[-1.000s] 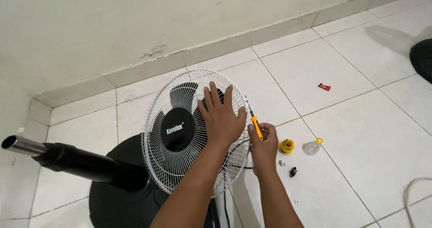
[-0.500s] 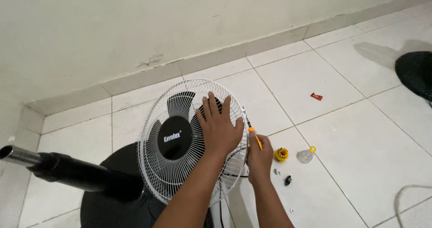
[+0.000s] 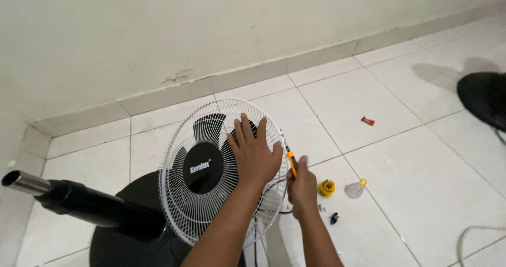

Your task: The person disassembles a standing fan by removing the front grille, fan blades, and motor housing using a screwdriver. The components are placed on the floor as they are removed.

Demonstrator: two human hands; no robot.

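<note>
The fan (image 3: 221, 172) lies tipped over on the white tiled floor (image 3: 421, 161), its white wire grille (image 3: 179, 193) facing up and its black blades and round black hub (image 3: 203, 168) showing through the wires. The left hand (image 3: 254, 154) lies flat on the grille, fingers spread apart and clamped on nothing, palm pressing the wires right of the hub. The right hand (image 3: 302, 190) is closed around an orange-handled screwdriver (image 3: 290, 164), whose tip meets the grille's right rim just beside the left hand.

Just right of that hand, a small yellow round holder (image 3: 327, 187) stands on the floor with short bits upright in it; how many I cannot make out. Beside it lies a small clear cap with a yellow loop (image 3: 356, 189), seemingly with nothing in it. A few tiny dark parts (image 3: 333, 218) sit nearer the wrist, too small to identify.

The fan's black pole with its metal end (image 3: 68, 196) juts left, and the round black base (image 3: 126, 246) is cut off at the bottom edge. A red scrap (image 3: 367, 121) lies well apart on the tiles. A dark object (image 3: 485, 101) at the right edge and a pale cord (image 3: 477, 235) in the corner are both cropped.
</note>
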